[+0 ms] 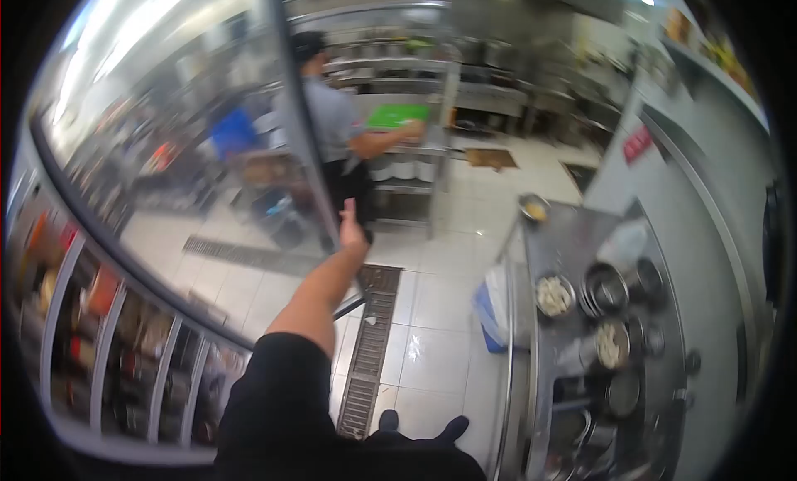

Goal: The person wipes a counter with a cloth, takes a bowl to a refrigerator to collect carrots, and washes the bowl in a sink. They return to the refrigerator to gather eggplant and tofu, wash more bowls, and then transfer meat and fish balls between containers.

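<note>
My left arm reaches forward, and my left hand (354, 229) is at the dark-edged frame of a glass door (303, 99), seemingly resting against it. The fingers point upward and look stretched out, though the picture is a little blurred there. Through the glass, which takes up the left side of the view, the kitchen shows hazily. My right hand is out of view.
A co-worker (320, 107) stands ahead at a steel rack with a green cutting board (398, 116). On the right, a steel table (573, 232) holds several pots and bowls. A floor drain grate (369, 348) runs ahead of my feet. Shelves with packages (108, 315) stand lower left.
</note>
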{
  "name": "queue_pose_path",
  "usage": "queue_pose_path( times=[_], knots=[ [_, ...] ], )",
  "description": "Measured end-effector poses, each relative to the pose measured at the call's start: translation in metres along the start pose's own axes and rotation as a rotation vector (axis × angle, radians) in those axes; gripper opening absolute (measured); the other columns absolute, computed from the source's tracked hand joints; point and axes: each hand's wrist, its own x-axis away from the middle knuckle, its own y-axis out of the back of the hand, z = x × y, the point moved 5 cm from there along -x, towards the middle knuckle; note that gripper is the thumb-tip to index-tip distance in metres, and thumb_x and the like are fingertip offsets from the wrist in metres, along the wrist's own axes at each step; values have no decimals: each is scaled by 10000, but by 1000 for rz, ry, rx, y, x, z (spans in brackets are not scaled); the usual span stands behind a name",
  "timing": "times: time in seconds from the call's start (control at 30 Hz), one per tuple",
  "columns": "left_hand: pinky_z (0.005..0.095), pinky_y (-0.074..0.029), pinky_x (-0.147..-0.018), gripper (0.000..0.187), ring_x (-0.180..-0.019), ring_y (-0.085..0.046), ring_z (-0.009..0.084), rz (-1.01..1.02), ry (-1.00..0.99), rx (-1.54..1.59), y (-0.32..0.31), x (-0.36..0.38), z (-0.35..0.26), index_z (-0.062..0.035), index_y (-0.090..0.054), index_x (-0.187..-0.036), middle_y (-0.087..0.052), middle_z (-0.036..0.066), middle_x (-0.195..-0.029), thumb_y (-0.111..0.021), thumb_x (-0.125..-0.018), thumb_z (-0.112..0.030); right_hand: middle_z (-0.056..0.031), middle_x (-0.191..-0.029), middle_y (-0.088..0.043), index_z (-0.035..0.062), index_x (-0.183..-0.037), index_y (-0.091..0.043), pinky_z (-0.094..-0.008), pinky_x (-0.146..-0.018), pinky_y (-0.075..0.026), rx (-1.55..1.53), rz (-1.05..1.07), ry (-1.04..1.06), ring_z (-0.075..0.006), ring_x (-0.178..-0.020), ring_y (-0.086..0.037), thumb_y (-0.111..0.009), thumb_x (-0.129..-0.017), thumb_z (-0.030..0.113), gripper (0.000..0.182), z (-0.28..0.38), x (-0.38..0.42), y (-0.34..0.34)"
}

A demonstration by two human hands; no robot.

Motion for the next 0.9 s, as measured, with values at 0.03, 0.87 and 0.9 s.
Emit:
queue_pose_path(
  times=[0.03,0.87,0.9],
  knots=[
    [719,-41,-1164,497,-1356,-491,346,-26,12,26,-4,-16,-5,-139,-564,-1457,-561,76,-1467,-453,-1023,-354,-316,-1365,-573,-122,-1363,-529,-490,-1130,-397,196,-79,-34,-414,-1236,-579,-628,-964,133,484,22,-7,22],
    [647,-250,-1133,499,-1295,-603,313,209,-454,-49,52,140,-63,-162,-749,-1214,-688,94,-1320,-772,-789,-424,-213,-1071,-675,-57,-1331,-489,-357,-562,-626,-1127,171,-1365,-300,-719,-721,-538,-1017,165,388,-46,38,-228],
    [665,-246,-1130,559,-1305,-593,323,202,-445,-51,48,144,-68,-163,-731,-1246,-676,107,-1338,-788,-773,-457,-215,-1061,-676,-63,-1315,-501,-356,-557,-626,-1136,171,-1386,-298,-712,-719,-539,-1017,166,378,-32,27,-223]
  ],
)
